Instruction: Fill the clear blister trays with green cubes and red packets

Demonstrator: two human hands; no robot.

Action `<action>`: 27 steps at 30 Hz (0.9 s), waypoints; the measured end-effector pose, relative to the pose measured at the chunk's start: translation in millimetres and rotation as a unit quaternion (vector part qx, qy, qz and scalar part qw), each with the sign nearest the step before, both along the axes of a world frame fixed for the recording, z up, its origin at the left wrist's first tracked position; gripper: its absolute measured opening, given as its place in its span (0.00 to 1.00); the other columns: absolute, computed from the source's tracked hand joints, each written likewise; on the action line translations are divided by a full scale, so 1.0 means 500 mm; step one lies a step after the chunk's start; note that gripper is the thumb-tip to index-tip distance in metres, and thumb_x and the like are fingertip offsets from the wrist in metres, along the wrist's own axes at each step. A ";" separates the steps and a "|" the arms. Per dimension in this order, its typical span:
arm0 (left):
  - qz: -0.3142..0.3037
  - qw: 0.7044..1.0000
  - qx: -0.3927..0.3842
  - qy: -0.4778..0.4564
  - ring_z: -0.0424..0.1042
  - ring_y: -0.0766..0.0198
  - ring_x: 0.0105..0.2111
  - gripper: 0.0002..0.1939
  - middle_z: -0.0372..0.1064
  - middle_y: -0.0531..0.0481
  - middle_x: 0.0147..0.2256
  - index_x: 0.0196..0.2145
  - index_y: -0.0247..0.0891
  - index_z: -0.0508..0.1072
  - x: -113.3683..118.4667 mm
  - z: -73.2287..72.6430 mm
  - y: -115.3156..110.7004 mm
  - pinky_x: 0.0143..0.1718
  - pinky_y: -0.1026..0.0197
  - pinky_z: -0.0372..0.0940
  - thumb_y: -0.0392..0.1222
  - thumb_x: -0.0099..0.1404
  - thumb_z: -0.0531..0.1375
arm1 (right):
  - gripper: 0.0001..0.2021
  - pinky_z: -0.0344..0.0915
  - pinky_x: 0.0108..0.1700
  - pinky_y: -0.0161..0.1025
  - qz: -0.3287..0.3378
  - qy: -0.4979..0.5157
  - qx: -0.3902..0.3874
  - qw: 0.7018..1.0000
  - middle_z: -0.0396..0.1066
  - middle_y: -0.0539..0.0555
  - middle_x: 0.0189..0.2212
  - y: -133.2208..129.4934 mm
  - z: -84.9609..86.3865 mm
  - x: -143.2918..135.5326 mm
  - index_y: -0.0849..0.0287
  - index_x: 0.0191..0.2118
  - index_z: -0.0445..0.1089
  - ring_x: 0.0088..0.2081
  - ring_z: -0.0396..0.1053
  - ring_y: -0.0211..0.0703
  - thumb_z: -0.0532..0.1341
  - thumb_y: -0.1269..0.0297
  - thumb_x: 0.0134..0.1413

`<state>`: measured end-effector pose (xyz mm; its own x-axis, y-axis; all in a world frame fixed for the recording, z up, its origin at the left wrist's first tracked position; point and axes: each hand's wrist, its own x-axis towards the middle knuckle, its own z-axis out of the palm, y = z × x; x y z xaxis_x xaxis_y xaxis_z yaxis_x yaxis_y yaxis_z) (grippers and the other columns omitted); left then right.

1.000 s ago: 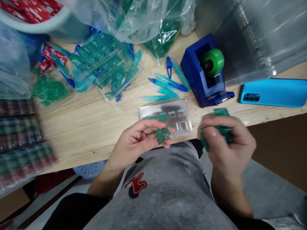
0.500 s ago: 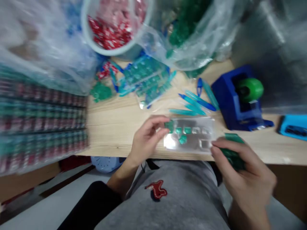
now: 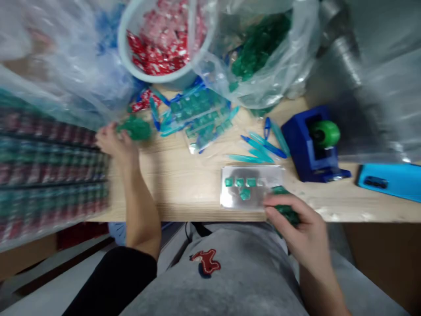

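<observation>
My left hand (image 3: 115,141) is at the left, fingers apart, at the edge of a loose pile of green translucent pieces (image 3: 138,128); blur hides whether it touches any. A clear plastic blister tray (image 3: 235,201) lies near the table's front edge. Several green pieces sit in its upper row, and a green piece (image 3: 245,194) rests below them. At the tray's right end, my right hand (image 3: 304,221) is closed around a bunch of green pieces (image 3: 286,213). Its thumb and forefinger meet over the tray's corner.
Behind the tray lie blue and teal pen-like parts (image 3: 259,147) and filled green blister trays (image 3: 200,109). A white bucket (image 3: 123,48) holds red pieces. A blue tape dispenser (image 3: 297,145) and a blue phone (image 3: 394,180) are right; stacked filled packs (image 3: 52,162) stand left.
My left hand has left the tray's left end and moved left to the green pile. A green piece now sits in the tray's leftmost upper pocket. My right hand remains by the tray.
</observation>
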<state>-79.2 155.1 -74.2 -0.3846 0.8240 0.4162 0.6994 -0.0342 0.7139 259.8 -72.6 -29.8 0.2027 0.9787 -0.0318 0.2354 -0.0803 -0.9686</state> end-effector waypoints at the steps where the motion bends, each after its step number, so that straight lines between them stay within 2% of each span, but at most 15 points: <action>1: -0.015 1.000 0.020 -0.017 0.61 0.51 0.54 0.08 0.69 0.46 0.40 0.29 0.38 0.68 0.028 0.006 -0.025 0.49 0.44 0.54 0.38 0.59 0.65 | 0.06 0.68 0.33 0.34 0.022 0.016 0.010 1.000 0.76 0.45 0.29 0.005 0.005 -0.004 0.51 0.35 0.73 0.30 0.74 0.36 0.64 0.71 0.54; 3: -0.076 0.995 0.013 -0.065 0.68 0.56 0.44 0.07 0.71 0.47 0.42 0.38 0.38 0.73 0.095 0.027 -0.088 0.48 0.46 0.60 0.39 0.61 0.62 | 0.07 0.69 0.35 0.34 0.064 0.038 0.042 0.996 0.76 0.46 0.30 0.011 0.010 -0.010 0.53 0.35 0.73 0.32 0.73 0.36 0.64 0.74 0.54; 4: -0.122 0.988 -0.013 -0.091 0.71 0.59 0.37 0.07 0.72 0.48 0.38 0.39 0.38 0.74 0.132 0.041 -0.124 0.45 0.49 0.64 0.40 0.62 0.61 | 0.08 0.69 0.37 0.34 0.087 0.044 0.055 0.994 0.75 0.47 0.31 0.013 0.011 -0.011 0.54 0.36 0.73 0.34 0.73 0.37 0.63 0.74 0.54; 5: -0.196 0.971 -0.062 -0.120 0.72 0.61 0.34 0.06 0.73 0.49 0.35 0.37 0.38 0.76 0.169 0.058 -0.159 0.42 0.51 0.67 0.40 0.63 0.61 | 0.08 0.69 0.37 0.35 0.110 0.047 0.065 0.991 0.74 0.48 0.32 0.014 0.011 -0.012 0.54 0.37 0.73 0.35 0.73 0.37 0.63 0.75 0.54; 7: -0.413 0.873 -0.197 -0.168 0.74 0.62 0.36 0.08 0.74 0.49 0.37 0.42 0.40 0.77 0.239 0.093 -0.221 0.41 0.56 0.69 0.39 0.68 0.58 | 0.10 0.69 0.36 0.34 0.154 0.043 0.072 0.985 0.72 0.50 0.34 0.013 0.010 -0.012 0.55 0.38 0.74 0.36 0.71 0.37 0.61 0.77 0.54; 8: -0.489 0.823 -0.227 -0.180 0.74 0.64 0.35 0.10 0.74 0.49 0.37 0.44 0.41 0.77 0.269 0.108 -0.244 0.39 0.59 0.70 0.39 0.70 0.57 | 0.11 0.68 0.35 0.34 0.173 0.034 0.073 0.982 0.71 0.50 0.34 0.012 0.010 -0.011 0.55 0.38 0.74 0.36 0.70 0.37 0.60 0.78 0.53; 9: -0.545 0.780 -0.244 -0.187 0.74 0.65 0.36 0.10 0.74 0.49 0.39 0.46 0.42 0.76 0.293 0.119 -0.259 0.39 0.61 0.70 0.40 0.70 0.57 | 0.12 0.68 0.35 0.34 0.187 0.023 0.073 0.979 0.70 0.50 0.35 0.011 0.010 -0.009 0.55 0.38 0.74 0.36 0.70 0.36 0.60 0.78 0.53; 11: -0.605 0.737 -0.243 -0.178 0.74 0.64 0.38 0.09 0.74 0.48 0.40 0.46 0.43 0.76 0.325 0.131 -0.272 0.39 0.62 0.71 0.39 0.68 0.59 | 0.13 0.68 0.35 0.33 0.209 0.012 0.073 0.975 0.69 0.50 0.36 0.009 0.011 -0.005 0.54 0.39 0.74 0.36 0.70 0.36 0.59 0.79 0.53; 16: -0.631 0.730 -0.230 -0.128 0.74 0.65 0.37 0.06 0.74 0.49 0.35 0.40 0.42 0.75 0.332 0.134 -0.263 0.36 0.65 0.70 0.34 0.68 0.58 | 0.14 0.69 0.37 0.32 0.207 0.074 0.054 0.974 0.70 0.49 0.36 0.006 0.012 0.009 0.55 0.36 0.74 0.36 0.70 0.34 0.59 0.82 0.50; 19: -0.654 0.718 -0.221 -0.083 0.74 0.65 0.40 0.08 0.73 0.48 0.39 0.44 0.43 0.73 0.328 0.140 -0.269 0.39 0.65 0.71 0.34 0.68 0.59 | 0.14 0.69 0.41 0.33 0.188 0.120 0.051 0.973 0.70 0.48 0.36 0.005 0.011 0.017 0.56 0.33 0.73 0.38 0.71 0.34 0.59 0.83 0.48; 21: -0.659 0.721 -0.212 -0.041 0.74 0.64 0.43 0.11 0.72 0.47 0.42 0.47 0.43 0.72 0.329 0.143 -0.275 0.43 0.63 0.71 0.34 0.67 0.59 | 0.13 0.69 0.41 0.34 0.186 0.136 0.046 0.972 0.69 0.48 0.35 0.005 0.011 0.022 0.56 0.33 0.73 0.38 0.71 0.34 0.60 0.83 0.48; 24: -0.621 0.758 -0.193 -0.057 0.73 0.65 0.42 0.13 0.72 0.48 0.40 0.47 0.43 0.72 0.334 0.139 -0.282 0.44 0.64 0.71 0.31 0.66 0.59 | 0.11 0.69 0.39 0.34 0.154 0.168 0.055 0.972 0.71 0.47 0.32 0.005 0.014 0.028 0.55 0.34 0.72 0.36 0.71 0.35 0.62 0.80 0.52; 27: -0.556 0.790 -0.192 -0.173 0.74 0.67 0.35 0.14 0.74 0.50 0.38 0.48 0.43 0.72 0.339 0.128 -0.286 0.37 0.66 0.72 0.32 0.65 0.60 | 0.08 0.69 0.37 0.34 0.028 0.154 0.048 0.987 0.73 0.47 0.31 0.009 0.022 0.027 0.54 0.35 0.72 0.34 0.72 0.35 0.62 0.76 0.55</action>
